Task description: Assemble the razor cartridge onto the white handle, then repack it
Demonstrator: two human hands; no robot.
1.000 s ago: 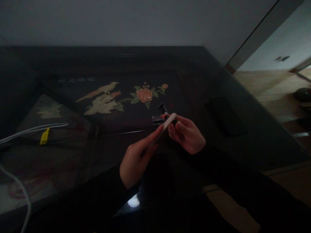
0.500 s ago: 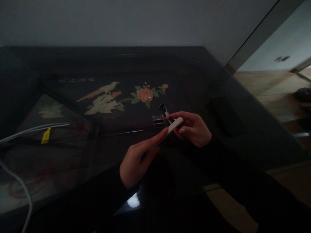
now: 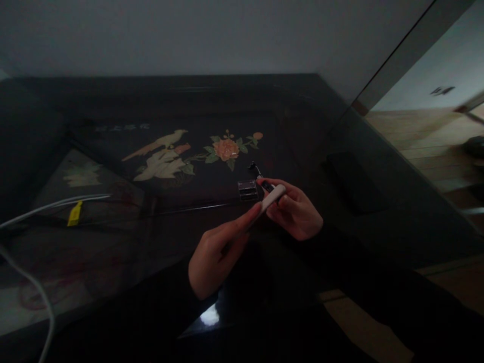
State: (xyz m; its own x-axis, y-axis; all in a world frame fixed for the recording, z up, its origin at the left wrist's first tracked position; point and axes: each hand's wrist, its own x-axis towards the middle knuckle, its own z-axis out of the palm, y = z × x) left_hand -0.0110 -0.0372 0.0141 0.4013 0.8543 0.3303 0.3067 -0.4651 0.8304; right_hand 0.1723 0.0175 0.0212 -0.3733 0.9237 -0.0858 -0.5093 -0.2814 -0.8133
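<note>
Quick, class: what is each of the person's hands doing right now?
Left hand: closed around the lower end of a slim white stick-shaped device.
Right hand: fingers curled on the device's upper end; what else it holds cannot be told.

Domestic interior, dimly lit. Evidence: dark lacquered table (image 3: 113, 262) with inlaid bird (image 3: 159, 156) and flower (image 3: 226, 149) decoration in its far centre; white cable (image 3: 45, 206) lying at left; wooden floor (image 3: 419, 146) visible at far right; plain wall (image 3: 189, 35) behind.

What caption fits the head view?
Both hands, left hand and right hand, hold a slim white device above a dark painted table.
</note>
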